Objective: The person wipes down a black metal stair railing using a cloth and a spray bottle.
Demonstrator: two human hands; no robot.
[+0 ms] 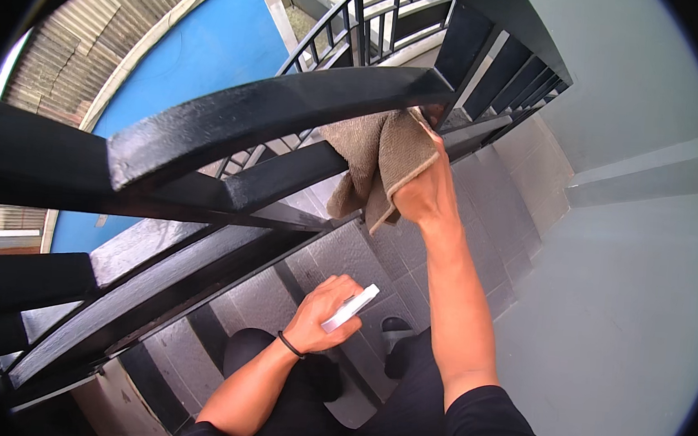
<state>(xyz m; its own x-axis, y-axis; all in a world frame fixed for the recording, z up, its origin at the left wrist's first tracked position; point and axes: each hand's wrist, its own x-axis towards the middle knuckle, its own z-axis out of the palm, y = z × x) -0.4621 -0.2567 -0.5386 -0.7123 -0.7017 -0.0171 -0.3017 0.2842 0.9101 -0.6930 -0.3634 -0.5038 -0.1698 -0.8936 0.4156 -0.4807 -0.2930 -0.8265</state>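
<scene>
My right hand (pixel 428 187) is up at the black metal railing (pixel 284 102), holding a brown terry cloth (pixel 366 152). The cloth drapes over the end of a lower bar and hangs below the top rail, near an upright post. Part of the hand, fingers included, is hidden behind the cloth and the railing. Lower down, in front of my knees, my left hand (pixel 326 317) is closed round a white object, seemingly the top of a spray bottle (pixel 351 308); the rest of it is hidden. A black band circles the left wrist.
Tiled stairs (pixel 262 300) descend beneath me, and one sandalled foot (pixel 395 329) rests on them. A grey wall (pixel 620 288) rises on the right. Further railing (pixel 370 29) continues at the top. Beyond it lie a blue surface (pixel 196 52) and corrugated roofing (pixel 74 42).
</scene>
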